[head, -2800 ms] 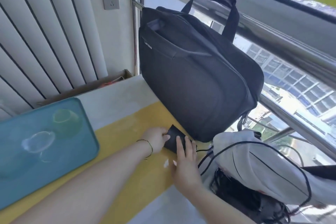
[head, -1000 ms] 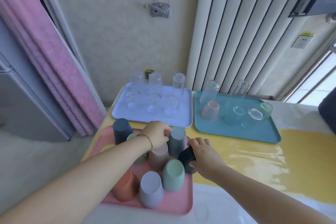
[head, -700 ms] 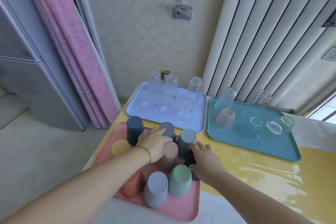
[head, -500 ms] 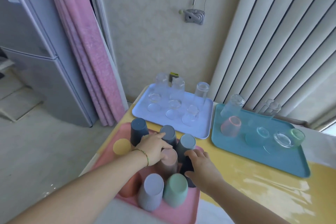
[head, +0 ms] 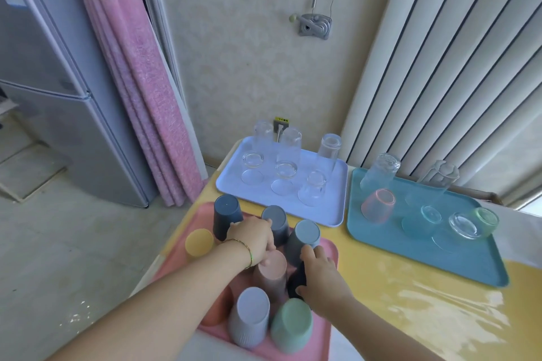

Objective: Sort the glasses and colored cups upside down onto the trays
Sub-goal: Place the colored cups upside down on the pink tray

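Note:
A pink tray (head: 330,249) at the table's front left carries several upside-down coloured cups: navy (head: 226,215), slate (head: 275,221), grey-blue (head: 305,239), yellow (head: 199,243), dusty pink (head: 270,274), lilac (head: 250,321), green (head: 291,328). My right hand (head: 321,280) grips a black cup (head: 296,283) at the tray's right side, between the grey-blue and green cups. My left hand (head: 252,239) rests over the middle cups with bent fingers touching the dusty pink cup; what lies under its palm is hidden. Clear glasses stand upside down on a lavender tray (head: 333,209).
A teal tray (head: 469,267) at the right holds more glasses, among them a pink-tinted one (head: 378,205) and a green-tinted one (head: 485,218). The yellow tabletop (head: 410,311) lies right of the pink tray. A fridge (head: 58,82) and a pink curtain (head: 140,67) stand left of the table.
The view swung from the black bag by the window to the trays. My right hand brought the black cup to the pink tray's right side; my left hand stayed on the middle cups.

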